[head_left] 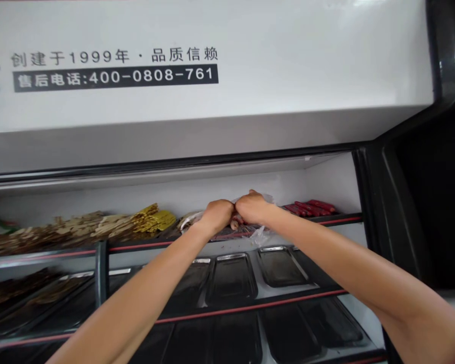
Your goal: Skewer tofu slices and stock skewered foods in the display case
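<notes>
up on the top shelf (326,220), both hands meet over a clear plastic bag (258,233) of skewers. the left hand (217,215) and right hand (252,206) are curled shut, seemingly pinching the bag's film. judging by the overhang, a hard tug could tear it and spill skewers onto the steel trays (280,265) below.

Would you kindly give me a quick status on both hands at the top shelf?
Left hand and right hand side by side, both closed on a clear plastic bag on the top shelf. Red sausages just right. Nothing in the way.
</notes>
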A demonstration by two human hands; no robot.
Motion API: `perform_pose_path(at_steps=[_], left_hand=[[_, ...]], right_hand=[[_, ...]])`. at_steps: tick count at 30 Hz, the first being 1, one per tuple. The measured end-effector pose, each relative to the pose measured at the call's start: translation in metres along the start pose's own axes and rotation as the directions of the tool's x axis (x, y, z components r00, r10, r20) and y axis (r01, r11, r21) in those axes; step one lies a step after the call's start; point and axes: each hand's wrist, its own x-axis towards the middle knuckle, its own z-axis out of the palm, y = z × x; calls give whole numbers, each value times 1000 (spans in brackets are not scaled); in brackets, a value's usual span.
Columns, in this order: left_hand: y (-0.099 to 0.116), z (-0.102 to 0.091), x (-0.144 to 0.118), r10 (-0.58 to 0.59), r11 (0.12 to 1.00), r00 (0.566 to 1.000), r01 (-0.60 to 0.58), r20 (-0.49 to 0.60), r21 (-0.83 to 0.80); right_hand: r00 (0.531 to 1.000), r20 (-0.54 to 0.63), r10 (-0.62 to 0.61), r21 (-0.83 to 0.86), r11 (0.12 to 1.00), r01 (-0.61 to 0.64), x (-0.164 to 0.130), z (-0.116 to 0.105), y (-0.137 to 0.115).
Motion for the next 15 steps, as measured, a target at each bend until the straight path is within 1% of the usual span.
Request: perform_pose_path(at_steps=[1,3,5,7,9,11,13,15], left_hand=[[-2,-3,-5,-20,999,1000,20,-3,-43],[-6,-11,-16,-36,986,999,29,-36,-165],[-12,-21,-29,-14,962,999,1,-43,-274],[-17,-28,-38,52,951,999,-46,14,-307],[-21,-30,-42,143,948,987,-114,77,-297],[-22,-26,-42,212,949,972,-182,96,-259],[-21,-20,-37,230,959,969,-209,94,-193],[-16,-17,-28,194,979,973,-183,125,-94]], right_hand=[[1000,13,-8,-16,1000,8,1,-2,-2],[1000,3,-11,-28,1000,11,-2,-9,6],[999,-47,1,-25,1000,-2,-13,-21,24],[992,-122,27,-13,999,-29,-33,-31,47],[980,-193,57,5,998,-58,-60,-36,71],[954,-267,135,64,990,-123,-90,-35,91],[913,-316,259,128,965,-230,-117,-28,106],[865,-326,382,149,924,-352,-136,-18,114]])
